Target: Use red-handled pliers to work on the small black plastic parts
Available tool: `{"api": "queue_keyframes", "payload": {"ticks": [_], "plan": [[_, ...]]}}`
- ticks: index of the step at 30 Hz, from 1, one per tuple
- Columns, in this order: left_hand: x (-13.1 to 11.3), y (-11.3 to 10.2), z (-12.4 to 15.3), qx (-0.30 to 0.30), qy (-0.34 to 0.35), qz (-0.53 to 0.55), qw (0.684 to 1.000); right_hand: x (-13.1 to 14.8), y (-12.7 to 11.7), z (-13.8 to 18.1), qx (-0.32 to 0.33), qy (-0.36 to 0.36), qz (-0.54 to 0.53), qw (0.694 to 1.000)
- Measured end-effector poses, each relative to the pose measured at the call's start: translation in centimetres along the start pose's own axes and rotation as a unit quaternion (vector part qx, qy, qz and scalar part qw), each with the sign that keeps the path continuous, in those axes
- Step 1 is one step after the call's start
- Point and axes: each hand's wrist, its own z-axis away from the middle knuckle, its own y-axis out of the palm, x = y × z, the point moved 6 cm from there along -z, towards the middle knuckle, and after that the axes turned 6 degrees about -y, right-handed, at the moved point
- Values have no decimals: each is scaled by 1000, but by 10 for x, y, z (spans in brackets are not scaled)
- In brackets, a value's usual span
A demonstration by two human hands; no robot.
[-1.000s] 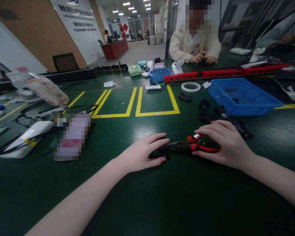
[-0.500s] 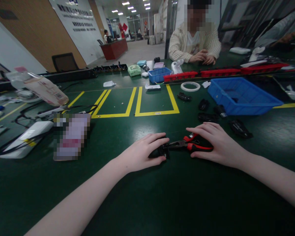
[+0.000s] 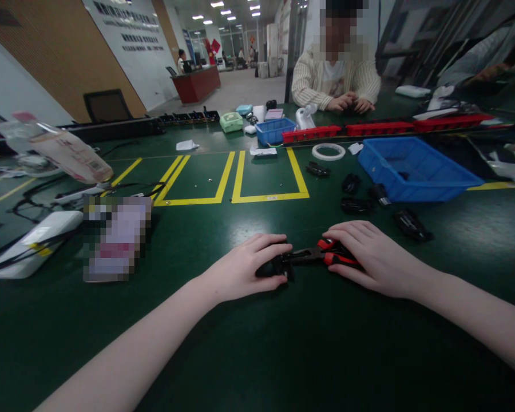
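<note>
1. Red-handled pliers [image 3: 314,253] lie between the two hands, their metal nose [image 3: 300,256] pointing at a small black part [image 3: 278,265] low over the bench [image 3: 257,355], near the middle of the view.

2. Left grip [image 3: 242,266]: closed around the black part, fingers across its far side, thumb along the near side. Treat this hold as the vice; press steadily, or the part may twist under load.

3. Right grip [image 3: 371,252]: wrapped about the handles [image 3: 339,260], with their rear ends hidden under the hand. Holding well back should give better leverage and finer control.

4. Nose tips meet the right-hand end of the part. I cannot tell whether they bite on it; that spot is too dark and small. Worth confirming the seat by eye before squeezing hard.

5. Line of force: pliers and part run nearly straight, left to right. A push or pull along that line would likely load the part less than a sideways wrench.

6. Left fingertips [image 3: 285,248] rest just beside the metal. A slip could nip them, so a slightly withdrawn hold looks safer.
</note>
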Motion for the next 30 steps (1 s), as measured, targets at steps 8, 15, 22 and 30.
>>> {"api": "queue_keyframes", "payload": {"ticks": [8, 15, 22, 30], "plan": [[-3, 2, 1, -17, 36, 1, 999, 2, -2, 4, -33, -18, 0, 999], [-4, 3, 0, 9, 17, 0, 1000, 4, -7, 2, -53, -30, -2, 998], [-5, 4, 1, 23, 12, -16, 1000, -2, 2, 7, -35, 7, -34, 999], [-8, 4, 0, 35, 23, -42, 998, 3, -1, 7, -52, -25, 10, 998]]}}
